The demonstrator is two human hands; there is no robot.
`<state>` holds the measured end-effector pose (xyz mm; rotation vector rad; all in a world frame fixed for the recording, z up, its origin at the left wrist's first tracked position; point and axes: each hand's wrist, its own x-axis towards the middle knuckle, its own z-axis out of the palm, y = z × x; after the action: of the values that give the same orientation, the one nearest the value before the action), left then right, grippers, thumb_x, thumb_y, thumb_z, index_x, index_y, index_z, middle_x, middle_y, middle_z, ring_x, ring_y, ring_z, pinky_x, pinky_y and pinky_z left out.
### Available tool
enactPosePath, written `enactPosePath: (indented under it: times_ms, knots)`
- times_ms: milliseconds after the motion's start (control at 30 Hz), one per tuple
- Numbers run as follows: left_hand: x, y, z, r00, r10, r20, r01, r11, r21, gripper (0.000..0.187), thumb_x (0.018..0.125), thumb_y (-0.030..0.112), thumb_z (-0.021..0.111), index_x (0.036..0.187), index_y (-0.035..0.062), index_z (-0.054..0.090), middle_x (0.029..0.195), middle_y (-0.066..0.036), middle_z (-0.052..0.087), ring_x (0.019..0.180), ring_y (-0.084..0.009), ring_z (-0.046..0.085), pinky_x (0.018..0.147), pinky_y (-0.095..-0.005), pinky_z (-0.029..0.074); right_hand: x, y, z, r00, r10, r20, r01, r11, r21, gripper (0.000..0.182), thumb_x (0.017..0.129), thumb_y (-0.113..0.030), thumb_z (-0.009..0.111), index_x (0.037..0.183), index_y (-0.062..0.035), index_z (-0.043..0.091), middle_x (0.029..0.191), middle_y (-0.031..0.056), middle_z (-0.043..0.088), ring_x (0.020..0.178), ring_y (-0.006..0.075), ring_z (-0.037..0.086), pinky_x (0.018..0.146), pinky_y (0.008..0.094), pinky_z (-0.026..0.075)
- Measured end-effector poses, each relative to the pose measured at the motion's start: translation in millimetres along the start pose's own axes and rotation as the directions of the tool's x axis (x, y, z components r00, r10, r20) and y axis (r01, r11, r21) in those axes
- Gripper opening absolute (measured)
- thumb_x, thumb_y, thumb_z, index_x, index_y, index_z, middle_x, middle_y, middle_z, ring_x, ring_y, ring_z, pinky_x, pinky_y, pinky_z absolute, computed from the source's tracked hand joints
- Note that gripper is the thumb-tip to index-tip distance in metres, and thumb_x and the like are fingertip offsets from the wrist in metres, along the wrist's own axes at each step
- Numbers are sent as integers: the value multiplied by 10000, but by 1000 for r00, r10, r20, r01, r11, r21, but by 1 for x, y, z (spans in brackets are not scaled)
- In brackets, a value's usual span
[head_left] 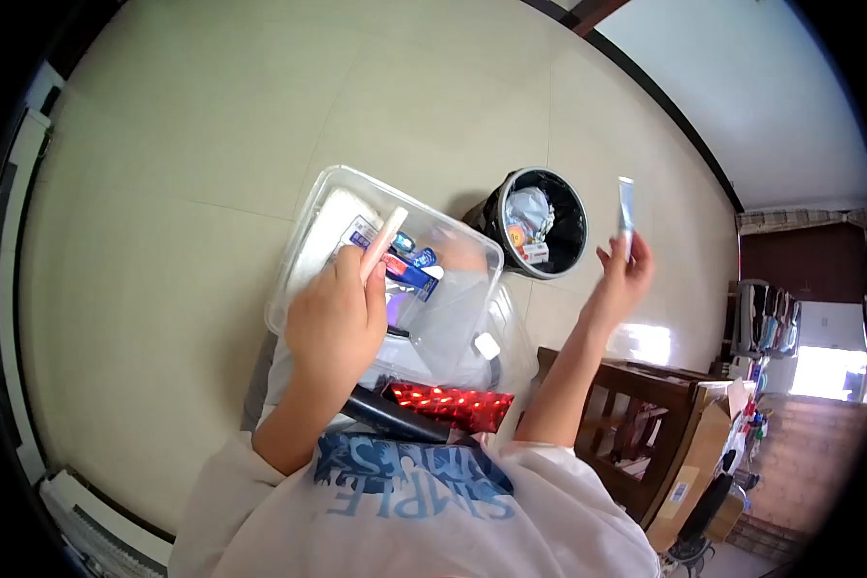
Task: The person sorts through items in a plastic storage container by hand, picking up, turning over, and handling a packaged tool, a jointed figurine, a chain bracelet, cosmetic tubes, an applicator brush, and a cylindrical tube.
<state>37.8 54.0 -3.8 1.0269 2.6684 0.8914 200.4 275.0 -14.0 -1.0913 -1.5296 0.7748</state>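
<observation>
My left hand (335, 313) is closed around a slim pale pink tube (384, 243), held over a clear plastic bin (294, 241). Out to the right, my right hand (624, 275) pinches a small flattened tube (626, 204), white and light blue, upright between thumb and fingers. Inside the bin lie a white packet (342, 217), a dark blue and red box (409, 276), blue round-ended items (422, 257) and a translucent sheet (448, 323). My left hand hides part of the contents.
A bin lined with black plastic (575, 217) stands between the clear bin and my right hand, with crumpled wrapping (530, 214) inside. Close to my body are a shiny red package (453, 405) and a black curved object (395, 416). A wooden cabinet (636, 385) stands at right.
</observation>
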Motion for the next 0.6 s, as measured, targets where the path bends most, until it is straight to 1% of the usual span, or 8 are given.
enactPosePath:
  times_ms: [67,233,300,367,433,500,533,600]
  knots:
    - [-1,-1,1,999,28,-40,-29,999,-30,158,773,194,469,744,42,440,562,-113,484,506,-290,492,452,-380,373,5,30,-4,998,28,58,-2,915,-403,411,764,-168,553,1107,-5,395,1127,139,385,1053,220,369,845,327,342]
    - [-5,-15,3,959,77,-271,-137,968,-210,154,777,179,466,762,26,468,534,-95,463,464,-250,466,424,-328,348,-30,4,5,989,72,133,-66,996,-51,348,776,-107,509,1098,-20,410,1105,119,414,1028,201,400,825,303,360]
    - [-8,-25,9,939,49,-340,-253,770,-586,156,787,161,451,748,13,481,515,-74,436,436,-192,442,406,-284,322,-49,-26,15,940,-36,340,-12,990,138,290,763,-41,505,1046,-8,450,1051,100,460,952,189,454,789,280,385]
    - [-12,-25,4,937,45,-347,-278,699,-659,248,819,208,406,723,-9,477,521,-66,433,422,-134,409,396,-240,296,-68,-49,26,878,-156,453,78,980,185,215,732,18,513,947,13,507,956,92,515,852,177,502,733,259,411]
    - [-15,-23,4,856,3,-516,-431,555,-712,364,842,295,345,754,-33,474,542,-56,427,422,-92,364,394,-210,268,-81,-74,34,744,-294,600,269,954,134,158,676,43,544,832,19,547,861,119,546,771,192,532,678,255,422]
    - [-16,-27,9,840,-3,-543,-452,550,-702,435,845,363,304,822,-46,451,559,-48,411,428,-81,334,399,-193,251,-92,-85,50,625,-317,713,350,931,107,186,663,2,566,847,10,539,843,141,541,747,239,538,665,290,431]
    - [-16,-26,9,829,-29,-558,-457,541,-706,428,846,365,301,852,-42,434,556,-40,395,431,-81,332,399,-194,251,-96,-87,58,627,-315,712,342,933,112,186,663,2,566,847,10,539,843,141,541,747,239,538,665,290,431]
    - [-16,-23,8,823,-69,-564,-451,525,-722,406,851,355,293,911,-34,396,567,-30,374,448,-82,338,405,-193,259,-101,-90,71,494,-276,825,543,838,-44,228,657,-73,587,862,10,534,811,152,538,740,280,536,659,334,432]
